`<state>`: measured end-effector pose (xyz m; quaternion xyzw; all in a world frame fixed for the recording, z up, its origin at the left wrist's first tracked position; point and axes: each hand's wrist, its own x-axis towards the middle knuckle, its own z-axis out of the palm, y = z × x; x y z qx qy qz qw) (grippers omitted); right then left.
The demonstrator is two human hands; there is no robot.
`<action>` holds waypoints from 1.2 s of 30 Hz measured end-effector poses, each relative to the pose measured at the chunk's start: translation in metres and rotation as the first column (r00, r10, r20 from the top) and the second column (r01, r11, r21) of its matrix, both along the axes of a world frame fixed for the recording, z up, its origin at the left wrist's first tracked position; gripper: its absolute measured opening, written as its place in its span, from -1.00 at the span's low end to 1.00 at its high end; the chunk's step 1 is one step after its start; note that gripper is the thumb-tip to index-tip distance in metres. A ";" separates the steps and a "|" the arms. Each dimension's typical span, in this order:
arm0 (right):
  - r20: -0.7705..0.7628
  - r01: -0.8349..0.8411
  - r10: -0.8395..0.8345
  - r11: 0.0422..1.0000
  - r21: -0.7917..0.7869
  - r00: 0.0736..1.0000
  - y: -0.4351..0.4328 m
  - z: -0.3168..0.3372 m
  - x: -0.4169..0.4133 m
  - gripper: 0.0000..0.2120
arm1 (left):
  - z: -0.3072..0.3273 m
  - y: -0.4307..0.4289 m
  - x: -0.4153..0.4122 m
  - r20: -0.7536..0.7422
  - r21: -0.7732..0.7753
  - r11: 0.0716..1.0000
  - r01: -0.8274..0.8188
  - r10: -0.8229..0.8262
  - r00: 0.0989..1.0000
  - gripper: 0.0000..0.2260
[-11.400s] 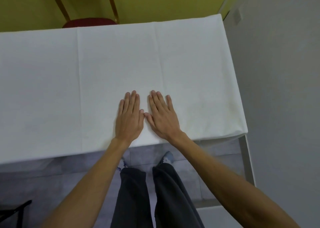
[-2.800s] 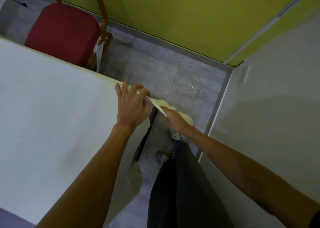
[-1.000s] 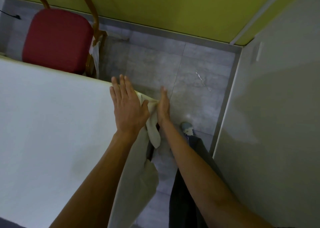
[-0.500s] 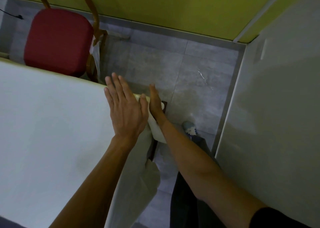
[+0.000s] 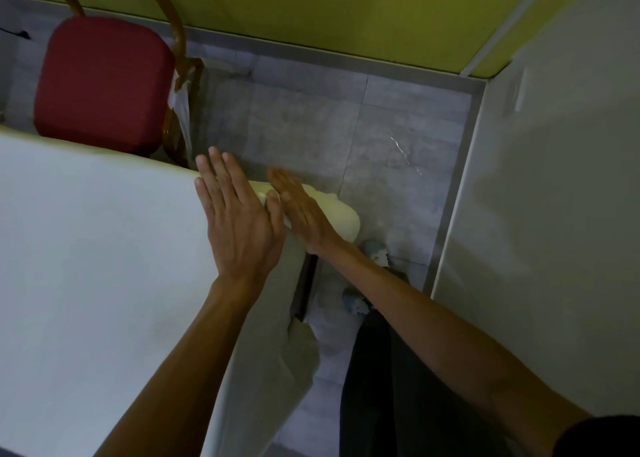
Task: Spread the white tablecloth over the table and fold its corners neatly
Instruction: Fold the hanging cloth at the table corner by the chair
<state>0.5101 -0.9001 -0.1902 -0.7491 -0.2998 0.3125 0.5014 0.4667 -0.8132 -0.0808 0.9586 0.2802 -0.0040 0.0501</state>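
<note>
The white tablecloth (image 5: 90, 255) covers the table and fills the left half of the view. My left hand (image 5: 239, 221) lies flat, fingers together, on the cloth at the table's far right corner. My right hand (image 5: 301, 210) is flat too, pressed against a bulging flap of cloth (image 5: 341, 215) that sticks out past the corner. More cloth hangs down the table's right side (image 5: 277, 370). A dark table leg (image 5: 304, 290) shows beside the drape.
A red-seated chair (image 5: 104, 82) with a wooden frame stands just beyond the table's far edge. A yellow wall (image 5: 311, 13) runs behind and a grey wall (image 5: 554, 214) stands close on the right. My legs and shoes stand on the narrow grey tiled floor (image 5: 311, 117) between.
My right hand has swung from the table's side out over the cloth flap, which now bulges to the right. My left hand stays flat on the corner.
</note>
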 end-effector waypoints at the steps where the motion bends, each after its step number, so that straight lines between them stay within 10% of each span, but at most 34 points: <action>1: 0.028 0.003 -0.002 1.000 -0.031 1.000 0.003 -0.012 0.000 -0.48 | -0.001 0.000 0.000 -0.002 0.003 1.000 -0.001 0.001 1.000 -0.36; 8: -0.346 0.139 -0.196 0.973 -0.183 0.918 0.014 -0.072 0.006 -0.44 | -0.002 0.001 0.000 -0.003 0.000 1.000 0.002 -0.002 1.000 -0.35; 14: -0.271 0.151 -0.233 0.944 -0.292 0.934 0.015 -0.074 0.029 -0.40 | -0.001 0.002 0.000 -0.010 0.007 1.000 0.006 -0.006 1.000 -0.36; 20: -0.119 0.250 -0.244 0.968 0.029 0.962 0.012 0.002 0.027 -0.56 | 0.000 0.000 0.000 0.000 -0.013 1.000 0.021 -0.021 1.000 -0.37; 25: 0.037 0.141 -0.140 0.990 -0.019 0.989 0.018 -0.032 -0.002 -0.49 | -0.001 0.000 0.000 -0.004 -0.012 1.000 0.007 -0.007 1.000 -0.38; 31: -0.277 0.117 -0.186 0.962 -0.249 0.943 0.014 -0.074 0.010 -0.55 | -0.003 0.001 0.000 -0.013 -0.004 1.000 0.013 -0.013 1.000 -0.37; 36: -0.225 0.028 -0.106 0.946 -0.324 0.969 0.013 -0.081 0.032 -0.53 | -0.002 0.000 -0.001 -0.002 -0.021 1.000 0.001 -0.001 1.000 -0.38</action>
